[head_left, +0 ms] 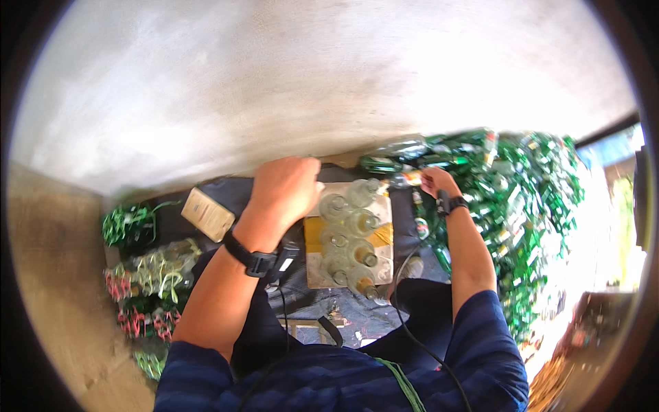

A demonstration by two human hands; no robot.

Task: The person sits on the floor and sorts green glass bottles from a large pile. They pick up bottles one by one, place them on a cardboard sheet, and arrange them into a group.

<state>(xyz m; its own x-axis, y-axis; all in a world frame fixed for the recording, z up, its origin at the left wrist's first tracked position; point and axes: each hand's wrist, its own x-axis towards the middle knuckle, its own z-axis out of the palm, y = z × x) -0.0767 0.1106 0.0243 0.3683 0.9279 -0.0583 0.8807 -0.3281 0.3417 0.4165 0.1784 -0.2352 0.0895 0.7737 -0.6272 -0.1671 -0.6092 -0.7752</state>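
My left hand point(285, 184) is held over the left edge of a low board point(314, 237), back of the hand up and fingers curled in. Whatever may be inside the curled fingers is hidden. On the board stand several clear glass bottles point(362, 223) in two rows, close together. My right hand point(439, 181), to the right of the board, has its fingers closed on a glass bottle point(410, 178) with an orange label. That bottle lies roughly sideways, one end toward the far right corner of the board. Slight blur softens its outline.
A large heap of green bottles point(511, 206) spreads along the right, up to the pale wall point(309, 82). At left are a cardboard piece point(207, 214), tied bundles of bottles point(154, 271) and green strips point(127, 223). A black cable point(400, 295) hangs before me.
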